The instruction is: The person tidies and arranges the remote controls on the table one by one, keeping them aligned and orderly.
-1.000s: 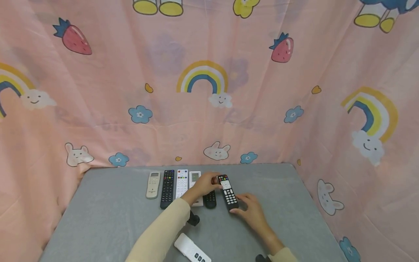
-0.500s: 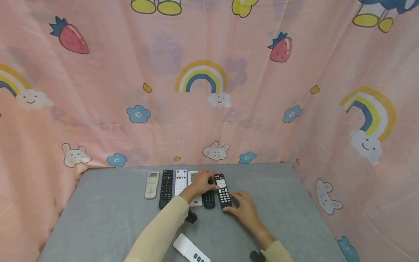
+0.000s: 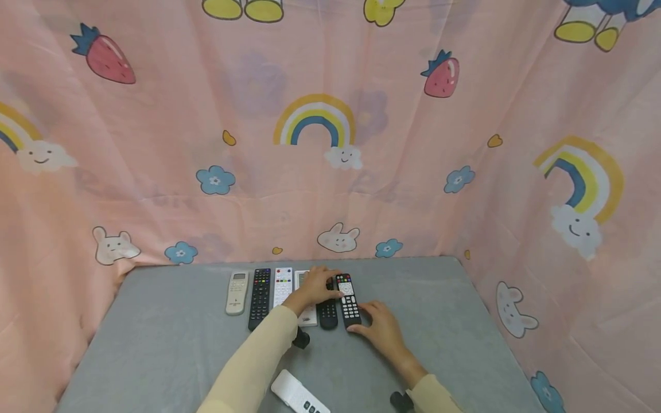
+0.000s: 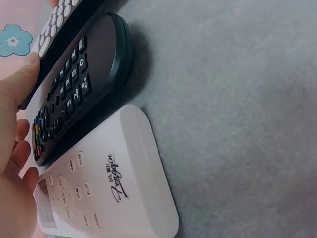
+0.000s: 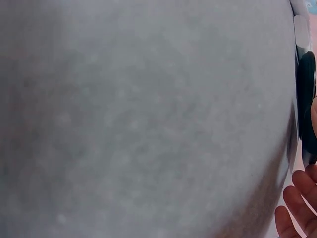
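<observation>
A black remote control [image 3: 349,304] with white buttons lies at the right end of a row of remotes. My left hand [image 3: 316,287] reaches over the row and holds its upper end, with the thumb on the face near the left edge. At the lower end, my right hand [image 3: 384,330] grips it with the thumb at the bottom and the fingers along the right side. Just left of it is a rounded black remote [image 4: 81,74], beneath my left hand. A white air-conditioner remote [image 4: 106,168] follows, partly hidden by that hand in the head view.
Further left lie a white remote [image 3: 283,285], a long black remote [image 3: 260,298] and a cream remote [image 3: 237,293]. Another white remote [image 3: 299,393] lies askew at the front of the grey table [image 3: 170,338]. A pink patterned curtain [image 3: 248,218] hangs behind.
Both hands have brought the black remote with white buttons left, up beside the rounded black one, and it stands straighter. The head view has shifted slightly.
</observation>
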{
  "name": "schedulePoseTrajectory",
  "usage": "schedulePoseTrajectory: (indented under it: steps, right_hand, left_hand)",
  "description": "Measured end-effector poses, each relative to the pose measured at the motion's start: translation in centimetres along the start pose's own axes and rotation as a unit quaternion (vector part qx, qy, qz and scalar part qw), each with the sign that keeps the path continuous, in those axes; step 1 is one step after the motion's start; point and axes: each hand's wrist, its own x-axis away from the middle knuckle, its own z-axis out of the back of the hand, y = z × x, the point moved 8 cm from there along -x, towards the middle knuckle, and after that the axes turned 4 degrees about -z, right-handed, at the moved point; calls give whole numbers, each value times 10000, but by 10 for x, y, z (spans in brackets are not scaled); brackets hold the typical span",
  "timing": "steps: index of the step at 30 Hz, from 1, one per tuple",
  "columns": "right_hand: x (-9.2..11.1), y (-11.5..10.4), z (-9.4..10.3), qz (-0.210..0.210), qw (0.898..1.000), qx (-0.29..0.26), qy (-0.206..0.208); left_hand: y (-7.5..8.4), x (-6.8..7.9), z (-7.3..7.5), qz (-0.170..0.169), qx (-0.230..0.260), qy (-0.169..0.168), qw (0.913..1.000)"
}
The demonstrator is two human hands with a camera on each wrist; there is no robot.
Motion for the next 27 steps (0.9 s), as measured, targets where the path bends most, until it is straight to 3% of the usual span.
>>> schedulePoseTrajectory:
  steps: [27]
  right_hand:
    - [-3, 0, -10, 15, 9996, 265, -98]
  left_hand:
    - [1, -8, -8, 54, -708, -94, 9974]
